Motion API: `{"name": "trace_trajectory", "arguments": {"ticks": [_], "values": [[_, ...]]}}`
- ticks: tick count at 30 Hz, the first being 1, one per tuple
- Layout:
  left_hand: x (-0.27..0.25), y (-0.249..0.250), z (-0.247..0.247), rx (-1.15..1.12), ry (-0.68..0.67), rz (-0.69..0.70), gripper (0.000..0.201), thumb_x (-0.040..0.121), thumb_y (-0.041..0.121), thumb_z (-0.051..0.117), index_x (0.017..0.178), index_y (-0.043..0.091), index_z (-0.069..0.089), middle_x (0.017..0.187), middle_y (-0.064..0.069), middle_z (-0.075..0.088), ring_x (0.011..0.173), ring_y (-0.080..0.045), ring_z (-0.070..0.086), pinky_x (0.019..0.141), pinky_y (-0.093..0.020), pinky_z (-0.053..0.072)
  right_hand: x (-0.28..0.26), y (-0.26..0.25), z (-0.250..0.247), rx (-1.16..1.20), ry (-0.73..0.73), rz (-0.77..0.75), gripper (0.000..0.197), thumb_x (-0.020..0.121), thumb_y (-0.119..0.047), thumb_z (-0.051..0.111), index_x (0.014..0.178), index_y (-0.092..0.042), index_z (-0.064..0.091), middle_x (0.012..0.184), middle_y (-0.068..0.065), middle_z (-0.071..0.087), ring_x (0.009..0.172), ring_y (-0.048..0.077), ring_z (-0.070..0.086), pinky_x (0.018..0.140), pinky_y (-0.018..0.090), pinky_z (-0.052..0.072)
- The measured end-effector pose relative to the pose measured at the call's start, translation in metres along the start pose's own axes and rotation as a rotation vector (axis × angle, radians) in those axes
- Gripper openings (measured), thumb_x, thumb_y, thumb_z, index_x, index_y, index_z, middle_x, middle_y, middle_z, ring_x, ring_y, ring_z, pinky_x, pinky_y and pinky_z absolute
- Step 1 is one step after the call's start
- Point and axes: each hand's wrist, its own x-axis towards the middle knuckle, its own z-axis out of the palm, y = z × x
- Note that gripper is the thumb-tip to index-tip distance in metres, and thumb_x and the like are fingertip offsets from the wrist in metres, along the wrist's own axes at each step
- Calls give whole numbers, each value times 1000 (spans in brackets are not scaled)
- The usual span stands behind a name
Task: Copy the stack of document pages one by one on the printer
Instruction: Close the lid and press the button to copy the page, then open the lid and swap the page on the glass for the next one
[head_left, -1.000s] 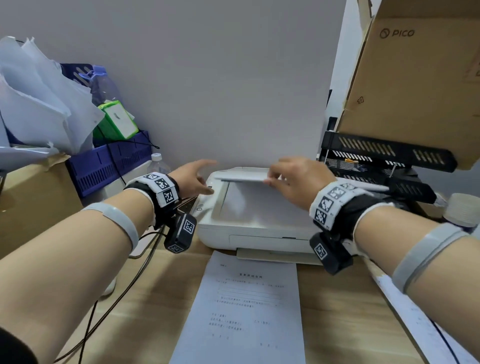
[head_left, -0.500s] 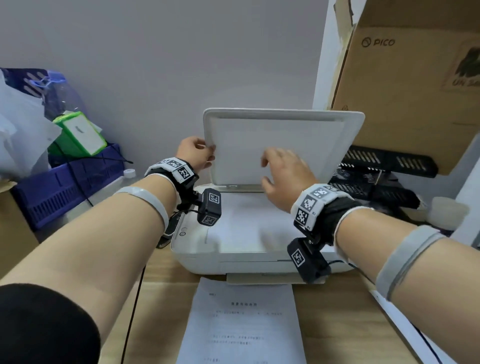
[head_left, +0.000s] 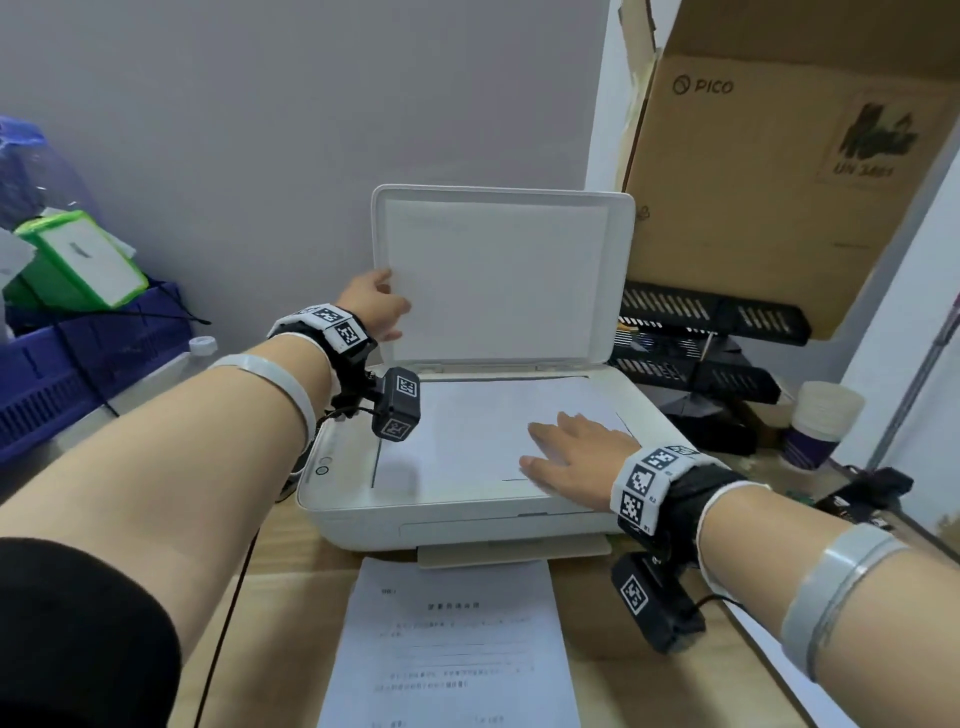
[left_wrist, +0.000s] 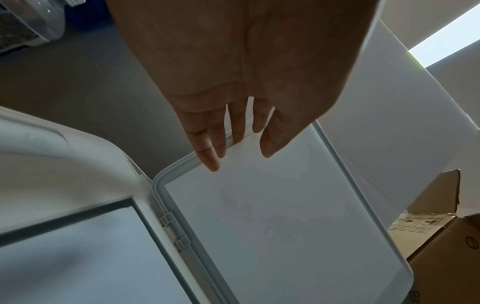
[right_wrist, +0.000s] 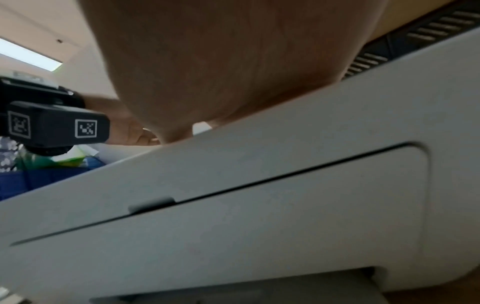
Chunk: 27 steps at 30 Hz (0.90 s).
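A white printer (head_left: 467, 525) sits on the wooden desk with its scanner lid (head_left: 498, 275) raised upright. My left hand (head_left: 374, 306) holds the lid's left edge. In the left wrist view the thumb lies on the lid's (left_wrist: 285, 216) inner face and the fingers (left_wrist: 237, 131) reach over the rim. A blank-side-up white sheet (head_left: 467, 431) lies on the scanner glass. My right hand (head_left: 566, 457) rests flat on its front right part, fingers straight. A printed document page (head_left: 452, 649) lies on the desk in front of the printer. In the right wrist view, mostly the printer's front (right_wrist: 259, 185) shows.
A large cardboard box (head_left: 779, 156) leans at the right above black slotted trays (head_left: 711, 317). Stacked paper cups (head_left: 821, 421) stand beside them. A blue crate (head_left: 78, 364) and a green box (head_left: 83, 260) are at the left. A black cable (head_left: 223, 623) runs along the desk.
The lid has gone from nearly closed to fully upright. My left hand moved to its left edge, and my right hand dropped from the lid onto the sheet on the glass.
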Motion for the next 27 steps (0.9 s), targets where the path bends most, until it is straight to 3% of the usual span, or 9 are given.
{"name": "trace_trajectory", "arguments": {"ticks": [4, 8, 12, 15, 17, 19, 21, 23, 27], "values": [[-20, 5, -6, 29, -66, -14, 63, 94, 4, 59, 151, 21, 37, 152, -9, 40, 130, -29, 48, 93, -46, 54, -18, 4, 2, -14, -11, -22, 71, 91, -74, 23, 150, -34, 25, 158, 4, 25, 146, 25, 22, 113, 54, 24], [-59, 11, -12, 153, -222, -28, 34, 98, 13, 58, 131, 16, 60, 129, -7, 62, 119, -24, 59, 92, -41, 54, -38, 9, 1, -33, -25, -77, 85, 81, -84, 33, 150, -36, 23, 158, 3, 26, 145, 24, 24, 113, 53, 27], [-96, 10, -15, 232, -376, -54, 20, 97, 22, 61, 114, 16, 70, 111, -5, 74, 109, -24, 68, 100, -44, 51, -58, 20, -1, -90, -39, -155, 78, 88, -59, 58, 153, -42, 19, 162, -4, 21, 148, 21, 23, 117, 46, 27], [-117, 18, -14, 215, -434, 1, 28, 99, 33, 57, 118, 16, 68, 111, -2, 74, 108, -20, 69, 105, -45, 47, -73, 36, -13, 42, 88, -199, 37, 96, -38, 55, 133, -44, 55, 137, -11, 57, 127, 16, 52, 106, 34, 42], [-127, 25, -10, 152, -464, 14, 42, 100, 47, 47, 121, 16, 66, 116, -2, 73, 110, -19, 68, 108, -46, 43, -90, 50, -27, 186, 238, -135, 23, 97, -30, 53, 111, -34, 71, 110, -9, 70, 105, 17, 63, 86, 30, 50], [-132, 33, -4, 75, -499, 1, 64, 94, 67, 38, 123, 16, 66, 127, -6, 67, 120, -23, 62, 111, -47, 38, -106, 69, -40, 335, 417, -55, 20, 96, -21, 53, 93, -20, 72, 88, 0, 71, 86, 22, 66, 68, 29, 46], [-135, 41, 9, -17, -534, -26, 83, 83, 80, 36, 126, 14, 63, 130, -9, 65, 121, -26, 61, 107, -47, 40, -123, 96, -49, 449, 546, 18, 23, 98, -21, 53, 83, -10, 68, 80, 9, 69, 79, 28, 64, 64, 31, 41], [-146, 51, 33, -48, -554, -11, 78, 82, 76, 42, 121, 13, 64, 120, -8, 71, 113, -26, 66, 97, -41, 49, -144, 121, -55, 535, 575, 93, 26, 99, -28, 55, 81, -14, 68, 80, 7, 69, 77, 26, 62, 65, 32, 41], [-168, 64, 100, 119, -500, 183, 22, 89, 24, 71, 109, 14, 68, 111, -8, 72, 104, -27, 70, 80, -35, 61, -194, 166, -48, 599, 537, 273, 22, 99, -34, 56, 93, -21, 73, 87, 0, 73, 80, 19, 66, 72, 30, 46]]}}
